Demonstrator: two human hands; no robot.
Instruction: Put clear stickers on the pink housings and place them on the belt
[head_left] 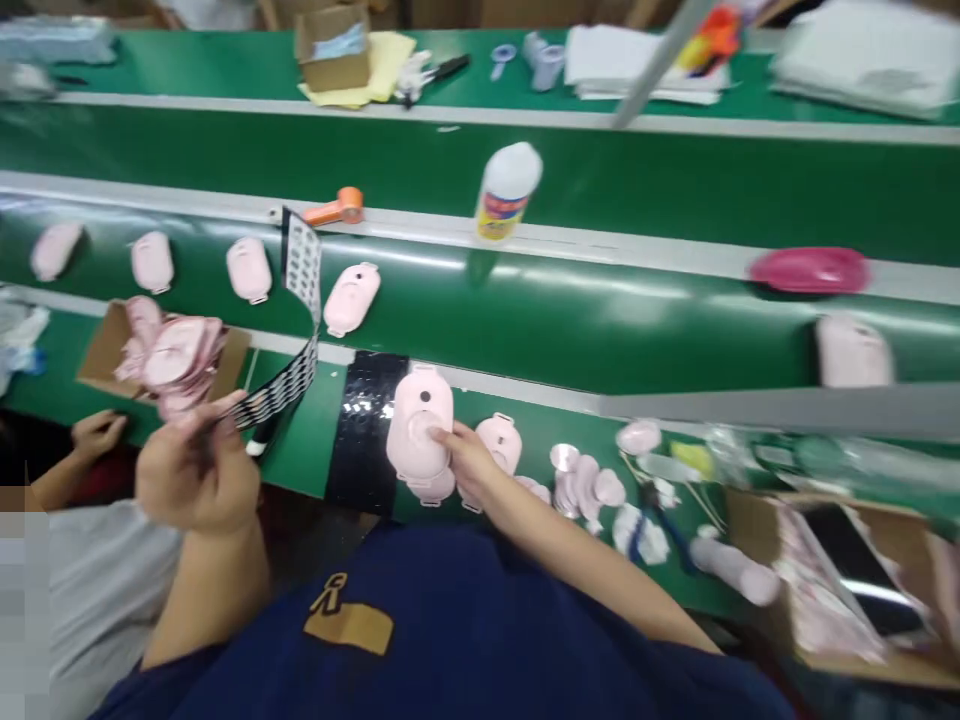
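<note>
My left hand point(196, 467) is raised and closed on the lower end of a long black strip of small labels point(289, 330), which curls up over the belt. My right hand point(463, 458) grips a pink oval plastic housing point(420, 425) resting on a black mat point(362, 430) at the bench edge. A second pink housing point(501, 440) lies just right of that hand. Small pink round parts point(589, 485) lie further right.
Several pink housings point(351, 297) ride the green conveyor belt point(570, 310). A cardboard box of pink parts point(171, 355) sits at the left, another box point(840, 580) at the right. A white bottle point(506, 190), a pink dish point(810, 270) and an orange tool point(337, 208) stand on the rail. A co-worker's hand point(96, 433) is at the far left.
</note>
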